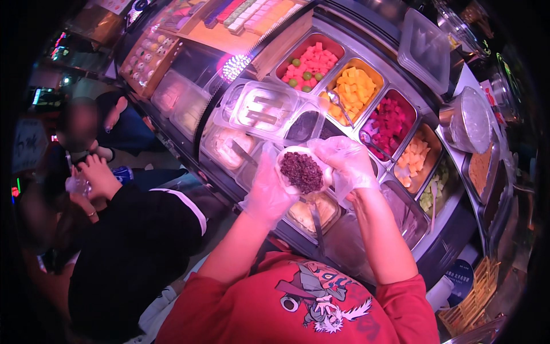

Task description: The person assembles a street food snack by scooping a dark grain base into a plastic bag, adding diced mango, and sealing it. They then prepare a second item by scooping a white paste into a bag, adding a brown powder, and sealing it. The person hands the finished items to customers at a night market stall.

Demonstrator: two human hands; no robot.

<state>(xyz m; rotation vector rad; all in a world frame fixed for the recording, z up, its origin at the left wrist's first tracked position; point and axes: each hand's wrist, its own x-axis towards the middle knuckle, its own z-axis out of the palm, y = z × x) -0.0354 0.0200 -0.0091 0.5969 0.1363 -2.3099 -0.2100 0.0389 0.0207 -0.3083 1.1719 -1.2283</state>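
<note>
Both my hands wear clear plastic gloves. Between them they hold a round white wrapper [326,174] topped with a mound of dark purple, grainy filling [302,171]. My left hand [266,183] cups its left edge, fingers pointing up. My right hand [346,163] curls round the far right side. Beneath the hands lie containers in the counter, among them a pan of creamy filling [321,213] with a flat metal spatula [317,226] in it. Another tub of pale cream [229,149] sits to the left of my left hand.
Metal pans hold pink cubes with green fruit [315,60], yellow cubes [358,86], magenta cubes [395,117] and orange cubes [413,157]. A spoon [342,108] rests in the yellow ones. Stacked clear trays [263,112] stand behind my hands. At left, people sit beyond the counter.
</note>
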